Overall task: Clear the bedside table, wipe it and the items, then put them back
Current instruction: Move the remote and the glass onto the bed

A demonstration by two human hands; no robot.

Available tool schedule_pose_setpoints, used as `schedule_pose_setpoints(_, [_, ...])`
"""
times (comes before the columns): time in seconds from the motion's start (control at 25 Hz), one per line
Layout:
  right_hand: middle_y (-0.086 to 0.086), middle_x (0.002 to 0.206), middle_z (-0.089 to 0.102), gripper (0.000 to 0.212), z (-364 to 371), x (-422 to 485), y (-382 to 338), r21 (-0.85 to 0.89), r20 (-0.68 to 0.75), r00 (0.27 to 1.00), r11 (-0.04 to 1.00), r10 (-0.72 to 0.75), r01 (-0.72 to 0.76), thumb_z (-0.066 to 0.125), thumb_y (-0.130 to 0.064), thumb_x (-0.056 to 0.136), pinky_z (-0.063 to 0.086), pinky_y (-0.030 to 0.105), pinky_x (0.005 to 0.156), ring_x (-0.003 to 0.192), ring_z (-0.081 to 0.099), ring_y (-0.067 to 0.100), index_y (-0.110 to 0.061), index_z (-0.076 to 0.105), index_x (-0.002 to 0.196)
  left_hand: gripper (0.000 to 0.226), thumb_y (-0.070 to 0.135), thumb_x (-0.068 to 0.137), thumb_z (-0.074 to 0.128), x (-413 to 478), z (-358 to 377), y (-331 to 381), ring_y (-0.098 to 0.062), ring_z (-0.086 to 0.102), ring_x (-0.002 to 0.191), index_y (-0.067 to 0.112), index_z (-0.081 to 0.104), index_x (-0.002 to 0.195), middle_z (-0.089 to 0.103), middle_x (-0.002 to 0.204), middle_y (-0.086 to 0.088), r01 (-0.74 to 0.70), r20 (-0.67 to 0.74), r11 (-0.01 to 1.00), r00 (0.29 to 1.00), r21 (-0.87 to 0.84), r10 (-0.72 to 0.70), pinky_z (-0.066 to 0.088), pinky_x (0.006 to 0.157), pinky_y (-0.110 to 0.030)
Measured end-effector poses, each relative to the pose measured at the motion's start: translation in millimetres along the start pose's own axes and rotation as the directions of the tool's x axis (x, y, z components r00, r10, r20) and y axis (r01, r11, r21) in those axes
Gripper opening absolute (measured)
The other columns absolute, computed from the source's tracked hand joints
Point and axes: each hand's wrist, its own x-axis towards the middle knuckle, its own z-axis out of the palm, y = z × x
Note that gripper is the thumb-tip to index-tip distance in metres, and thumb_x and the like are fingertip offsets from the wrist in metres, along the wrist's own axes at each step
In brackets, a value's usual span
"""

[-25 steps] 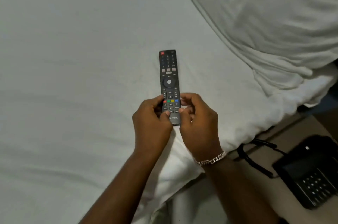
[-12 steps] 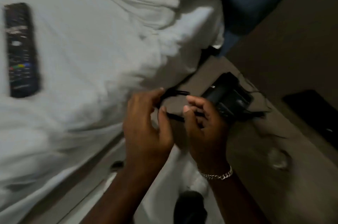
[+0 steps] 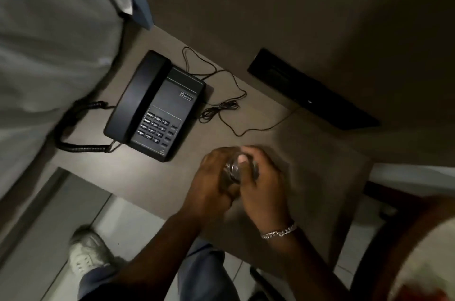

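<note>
The brown bedside table fills the middle of the view. On its front part stands a small clear glass object, probably a drinking glass, blurred. My left hand and my right hand are both wrapped around it from either side, the right thumb across its top. A black desk telephone sits at the table's back left, its coiled cord looping off the left edge and a thin cable tangled to its right.
The white bed lies along the left. A black panel is set in the wall behind the table. Below are the tiled floor, my white shoe and blue trousers. A dark chair frame stands at the right.
Both hands let go of the remote on the bed. The view swung right to the bedside table, and both hands have closed around the glass object there.
</note>
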Motion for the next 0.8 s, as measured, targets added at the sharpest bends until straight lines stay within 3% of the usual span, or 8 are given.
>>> schedule_pose_setpoints(0.12, [-0.001, 0.124, 0.065, 0.029, 4, -9, -5, 0.060, 0.010, 1.000, 0.998, 0.000, -0.001, 0.049, -0.027, 0.098, 0.055, 0.028, 0.087, 0.108, 0.059, 0.007, -0.030, 0.057, 0.125, 0.058, 0.014, 0.072, 0.075, -1, -5, -3, -0.021, 0.056, 0.118, 0.011, 0.057, 0.127, 0.061, 0.127, -0.005, -0.010, -0.043, 1.000, 0.999, 0.024, 0.011, 0.047, 0.097, -0.043])
schedule_pose_setpoints(0.2, [-0.001, 0.123, 0.066, 0.030, 2, -13, -25, 0.075, -0.014, 0.997, 0.994, -0.072, 0.073, 0.050, -0.025, 0.097, 0.055, 0.024, 0.083, 0.107, 0.059, 0.005, -0.027, 0.058, 0.125, 0.056, 0.020, 0.075, 0.074, -3, -25, 2, -0.022, 0.057, 0.118, 0.011, 0.057, 0.128, 0.062, 0.127, -0.005, -0.029, -0.093, 0.999, 0.995, 0.014, 0.030, 0.048, 0.096, -0.042])
schedule_pose_setpoints(0.36, [-0.004, 0.112, 0.071, 0.030, 8, -19, -109, 0.130, 0.040, 0.969, 0.962, -0.245, 0.238, 0.049, -0.035, 0.094, 0.063, 0.031, 0.072, 0.098, 0.069, 0.008, -0.028, 0.060, 0.121, 0.060, 0.041, 0.078, 0.073, -19, -111, 24, -0.013, 0.057, 0.117, 0.016, 0.057, 0.131, 0.062, 0.128, 0.002, -0.043, -0.277, 0.999, 0.960, 0.017, 0.046, 0.051, 0.093, -0.036])
schedule_pose_setpoints(0.44, [-0.018, 0.095, 0.072, 0.020, 18, -24, -163, 0.159, 0.029, 0.922, 0.912, -0.386, 0.377, 0.054, -0.035, 0.095, 0.060, 0.019, 0.068, 0.087, 0.070, -0.002, -0.029, 0.063, 0.112, 0.064, 0.038, 0.074, 0.078, -34, -162, 37, -0.011, 0.059, 0.115, 0.019, 0.056, 0.131, 0.062, 0.126, 0.007, -0.033, -0.403, 0.999, 0.914, 0.024, 0.040, 0.052, 0.092, -0.036])
schedule_pose_setpoints(0.52, [-0.026, 0.084, 0.073, 0.015, 40, -27, -227, 0.230, 0.041, 0.890, 0.871, -0.453, 0.433, 0.061, -0.037, 0.089, 0.054, 0.007, 0.063, 0.080, 0.069, -0.010, -0.032, 0.068, 0.101, 0.065, 0.030, 0.069, 0.083, -53, -221, 44, -0.010, 0.061, 0.110, 0.023, 0.057, 0.128, 0.063, 0.123, 0.013, -0.012, -0.569, 1.000, 0.822, 0.017, 0.020, 0.053, 0.090, -0.036])
schedule_pose_setpoints(0.64, [-0.018, 0.086, 0.077, 0.023, 104, -48, -336, 0.423, 0.108, 0.829, 0.780, -0.548, 0.461, 0.069, -0.041, 0.078, 0.055, 0.013, 0.064, 0.075, 0.072, -0.001, -0.025, 0.073, 0.094, 0.069, 0.022, 0.065, 0.084, -97, -324, 33, -0.008, 0.062, 0.111, 0.022, 0.058, 0.129, 0.064, 0.123, 0.011, 0.038, -0.789, 0.999, 0.615, 0.031, 0.001, 0.051, 0.093, -0.026])
schedule_pose_setpoints(0.8, [-0.005, 0.078, 0.078, 0.021, 210, -100, -456, 0.579, 0.195, 0.705, 0.660, -0.682, 0.479, 0.077, -0.036, 0.075, 0.059, 0.025, 0.071, 0.076, 0.074, 0.008, -0.019, 0.074, 0.086, 0.064, 0.033, 0.064, 0.083, -165, -453, -2, -0.007, 0.064, 0.109, 0.032, 0.059, 0.124, 0.069, 0.119, 0.013, 0.143, -0.927, 0.990, 0.367, -0.019, -0.071, 0.053, 0.093, -0.032])
